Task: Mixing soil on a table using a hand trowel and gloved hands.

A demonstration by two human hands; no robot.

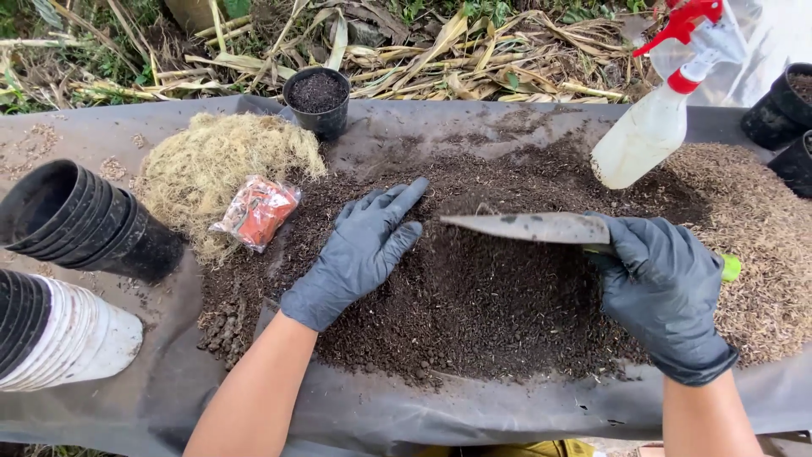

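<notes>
Soil (482, 296), dark and crumbly, lies heaped across the middle of a grey sheet (372, 415) that covers the work surface. On the pile's left half the left hand (359, 254), in a dark glove, rests flat with its fingers (397, 203) released and spread, pointing toward the upper right of the frame and holding nothing. At centre right the right hand (664, 292), gloved the same, is clenched around the handle of a garden trowel (533, 227); the metal blade points left, held roughly level just above the soil, its tip near the left fingertips but apart from them. A bit of green handle end shows past the right glove.

Above the right hand, in the upper right of the frame, a translucent spray bottle (647, 135) with a red trigger stands tilted on the sheet. A band of pale brown husks (761, 245) spreads along the right edge, with black pots (787, 110) beyond it. At upper centre sits a small black pot of soil (317, 100). Left of the soil lies a mound of pale dry fibre (211, 165), and a small red-and-clear packet (258, 211) rests at its lower edge. At far left lie two nested stacks on their sides: black pots (80, 220) above, white pots (68, 338) below. Dry leaves (474, 55) litter the ground along the top.
</notes>
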